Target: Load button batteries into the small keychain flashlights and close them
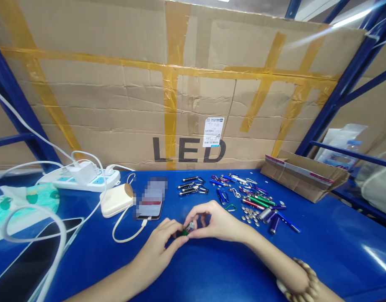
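My left hand (168,239) pinches the green body of a mini flashlight (188,229) between thumb and fingers, above the blue table. The thumb and fingers of my right hand (213,221) close on its silvery end, so both hands meet on it. Fingers cover much of it, and its fine detail is too small to read. Beyond my right hand lie a green carabiner (231,207), a cluster of silver button cells (251,216) and loose metal tubes in blue, purple, green and red (258,203). Several black mini flashlights (193,188) lie in a group behind the hands.
A phone (151,199) with a charging cable lies beside a cream power bank (115,200). A white power strip (98,182), loose cables and a dark tablet (26,268) occupy the left. An open cardboard tray (302,176) stands back right, before a large carton wall (133,105).
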`<state>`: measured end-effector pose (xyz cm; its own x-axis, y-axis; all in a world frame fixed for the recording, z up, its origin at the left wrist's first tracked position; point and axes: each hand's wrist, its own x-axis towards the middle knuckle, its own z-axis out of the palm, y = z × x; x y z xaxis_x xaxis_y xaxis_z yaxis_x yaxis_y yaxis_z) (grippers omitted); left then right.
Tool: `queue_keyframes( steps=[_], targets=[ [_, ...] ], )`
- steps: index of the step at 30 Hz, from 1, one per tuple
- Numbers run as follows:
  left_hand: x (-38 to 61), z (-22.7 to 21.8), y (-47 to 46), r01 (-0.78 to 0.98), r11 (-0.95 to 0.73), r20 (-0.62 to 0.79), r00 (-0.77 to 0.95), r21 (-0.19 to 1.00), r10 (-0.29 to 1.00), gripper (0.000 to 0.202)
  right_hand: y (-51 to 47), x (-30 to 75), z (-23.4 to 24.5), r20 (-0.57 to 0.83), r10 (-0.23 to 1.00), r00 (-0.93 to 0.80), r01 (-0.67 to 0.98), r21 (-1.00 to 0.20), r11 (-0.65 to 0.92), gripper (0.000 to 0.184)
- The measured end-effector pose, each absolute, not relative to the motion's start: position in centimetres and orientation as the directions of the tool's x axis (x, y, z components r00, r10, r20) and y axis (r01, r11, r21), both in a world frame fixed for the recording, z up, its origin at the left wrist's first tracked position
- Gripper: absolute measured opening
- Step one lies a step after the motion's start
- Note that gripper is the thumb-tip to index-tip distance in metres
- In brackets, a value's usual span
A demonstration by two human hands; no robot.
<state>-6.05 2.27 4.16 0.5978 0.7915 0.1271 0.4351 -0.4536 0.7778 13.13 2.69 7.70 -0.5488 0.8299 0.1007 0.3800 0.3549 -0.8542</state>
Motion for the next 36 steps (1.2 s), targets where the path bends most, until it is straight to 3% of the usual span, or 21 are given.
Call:
queue_keyframes(
  steps=[3,5,7,9,16,20,27,36],
  targets=[
    [-5.9,4.3,2.4,0.457,-0.428,0.093,0.591,0.780,0.801,0.018,3.5,14.4,7.9,0.090,0.856,-0.509,0.501,-0.777,0.381,0.025],
    [-5.8,4.4,2.4,0.457,-0.392,0.083,0.562,0.798,0.823,0.015,4.3,16.2,8.3,0.157,0.907,-0.391,0.721,-0.560,0.408,0.014],
    [-5.8,4.4,2.3,0.446,-0.356,0.076,0.534,0.821,0.842,0.017,5.1,18.3,8.6,0.204,0.950,-0.238,0.922,-0.260,0.287,0.012],
    [-5.9,4.4,2.3,0.425,-0.317,0.061,0.515,0.848,0.855,0.020,5.6,20.1,8.7,0.147,0.981,-0.128,0.974,-0.168,0.152,0.015],
    [-6.0,4.5,2.1,0.412,-0.264,0.039,0.480,0.872,0.876,0.024,5.7,22.6,8.8,-0.047,0.996,-0.077,0.972,-0.225,0.065,0.007],
    [-6.0,4.5,2.0,0.408,-0.259,0.033,0.483,0.875,0.875,0.024,5.2,24.0,9.7,-0.103,0.991,0.090,0.971,-0.210,-0.110,0.007],
    [-6.0,4.7,2.0,0.408,-0.236,0.014,0.477,0.882,0.879,0.024,4.2,25.7,9.7,-0.445,0.881,0.161,0.879,-0.340,-0.333,0.021],
    [-6.0,4.9,1.9,0.400,-0.235,0.015,0.481,0.886,0.877,0.023,5.0,25.5,8.4,-0.415,0.896,0.159,0.880,-0.352,-0.319,0.015]
  ],
)
